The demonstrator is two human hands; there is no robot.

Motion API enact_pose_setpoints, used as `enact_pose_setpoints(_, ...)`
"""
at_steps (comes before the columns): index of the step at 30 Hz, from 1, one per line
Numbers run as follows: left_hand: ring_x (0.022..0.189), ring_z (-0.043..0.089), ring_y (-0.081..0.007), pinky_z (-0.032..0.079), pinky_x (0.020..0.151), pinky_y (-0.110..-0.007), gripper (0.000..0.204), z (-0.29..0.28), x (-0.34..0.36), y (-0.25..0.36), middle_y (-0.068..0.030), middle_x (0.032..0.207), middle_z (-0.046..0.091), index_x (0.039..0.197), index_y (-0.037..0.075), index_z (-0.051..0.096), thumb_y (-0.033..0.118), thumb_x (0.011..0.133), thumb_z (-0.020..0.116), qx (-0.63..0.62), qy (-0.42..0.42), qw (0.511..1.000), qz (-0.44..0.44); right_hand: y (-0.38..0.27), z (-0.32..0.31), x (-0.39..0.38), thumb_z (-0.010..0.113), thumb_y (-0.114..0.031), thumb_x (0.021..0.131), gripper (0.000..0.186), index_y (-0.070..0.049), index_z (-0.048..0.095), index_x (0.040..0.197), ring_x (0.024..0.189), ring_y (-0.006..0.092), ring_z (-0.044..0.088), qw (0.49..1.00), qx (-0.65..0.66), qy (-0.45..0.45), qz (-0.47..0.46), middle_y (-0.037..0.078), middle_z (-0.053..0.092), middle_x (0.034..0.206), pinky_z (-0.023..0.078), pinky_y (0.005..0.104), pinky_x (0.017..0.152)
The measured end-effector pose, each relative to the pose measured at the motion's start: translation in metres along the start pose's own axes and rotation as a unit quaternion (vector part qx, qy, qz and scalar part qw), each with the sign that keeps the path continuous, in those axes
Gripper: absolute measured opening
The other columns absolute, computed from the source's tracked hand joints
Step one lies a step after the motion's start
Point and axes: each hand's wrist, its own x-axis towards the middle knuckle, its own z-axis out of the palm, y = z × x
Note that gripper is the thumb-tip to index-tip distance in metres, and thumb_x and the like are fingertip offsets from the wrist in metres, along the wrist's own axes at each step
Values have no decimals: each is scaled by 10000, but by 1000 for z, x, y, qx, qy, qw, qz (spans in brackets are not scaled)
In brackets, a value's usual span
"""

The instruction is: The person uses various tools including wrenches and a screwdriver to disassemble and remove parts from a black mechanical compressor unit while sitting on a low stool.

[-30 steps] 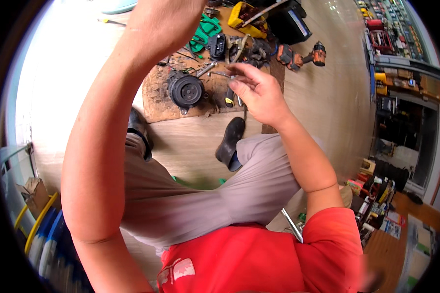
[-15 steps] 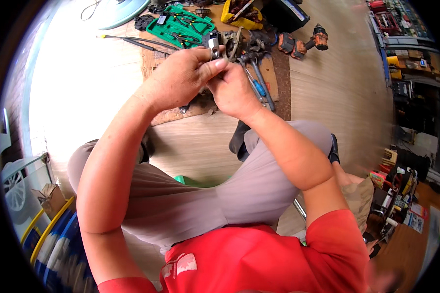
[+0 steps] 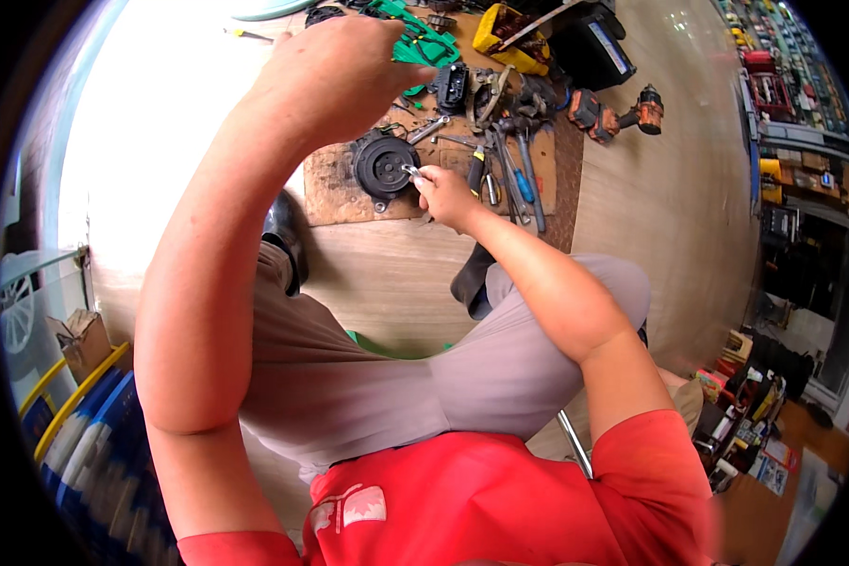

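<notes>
My right hand (image 3: pixel 445 196) is closed in a pinch on a small shiny metal piece (image 3: pixel 411 171); its exact kind is too small to make out. The piece is at the right edge of a round black disc-shaped part (image 3: pixel 379 156) with small holes in its face, lying on a stained board (image 3: pixel 335 203). My left hand (image 3: pixel 340 80) is raised beyond the disc, over the far left of the board. Its thumb points right toward a black ribbed part (image 3: pixel 453 88), while the other fingers are hidden behind the hand. A wrench (image 3: pixel 429 130) lies just beyond the disc.
Right of the disc lie yellow-and-black-handled pliers (image 3: pixel 476 170), a blue-handled screwdriver (image 3: pixel 522 184) and a hammer (image 3: pixel 530 174). Farther back are a green tool case (image 3: pixel 424 42), a yellow container (image 3: pixel 509 42) and a black battery-like box (image 3: pixel 590 52). An orange-and-black cordless drill (image 3: pixel 594 118) rests on the floor.
My hands were together over the board and have parted. The right hand came down and nearer with the small metal piece; the left moved up and away, uncovering the disc.
</notes>
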Motion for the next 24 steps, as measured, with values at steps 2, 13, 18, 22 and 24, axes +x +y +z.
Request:
enact_pose_setpoints(2, 999, 672, -380, 515, 889, -462, 545, -6, 1, 3, -216, 1062, 698, 1327, 43, 596, 432, 946, 617, -14, -4, 1000, -6, 5, 9, 6, 527, -199, 982, 228, -11, 633, 911, 615, 216, 618, 999, 23, -12, 19, 94, 648, 675, 470, 382, 603)
enact_pose_setpoints(13, 871, 682, -392, 540, 774, -471, 391, -14, -4, -7, -251, 887, 683, 979, -32, 667, 342, 879, 716, -71, 45, 996, -13, 5, 44, 13, 485, -216, 1041, 244, -20, 585, 1147, 563, 120, 558, 994, 77, -14, 80, 47, 593, 734, 485, 297, 488)
enact_pose_setpoints(18, 1000, 665, -393, 517, 878, -466, 475, -6, -7, -15, -229, 1068, 686, 1223, 25, 618, 389, 920, 656, -37, 46, 998, 8, -1, 50, 14, 488, -209, 1041, 230, -19, 558, 1149, 554, 155, 592, 983, 132, 4, 130, 73, 610, 760, 523, 323, 502)
enact_pose_setpoints(22, 1074, 647, -388, 500, 926, -459, 535, -6, -6, -13, -205, 1176, 675, 1346, 59, 588, 403, 939, 631, -18, 24, 1000, -2, -6, 54, 15, 462, -180, 1044, 180, -9, 517, 1048, 553, 201, 642, 967, 182, 11, 176, 115, 639, 755, 514, 343, 477)
enact_pose_setpoints(24, 1103, 633, -395, 493, 940, -459, 545, -7, -4, -8, -210, 1211, 660, 1357, 60, 579, 392, 930, 648, -15, -7, 1000, -14, -2, 58, 16, 487, -164, 1030, 170, 3, 519, 1024, 521, 226, 650, 962, 209, 29, 171, 139, 653, 736, 509, 362, 453)
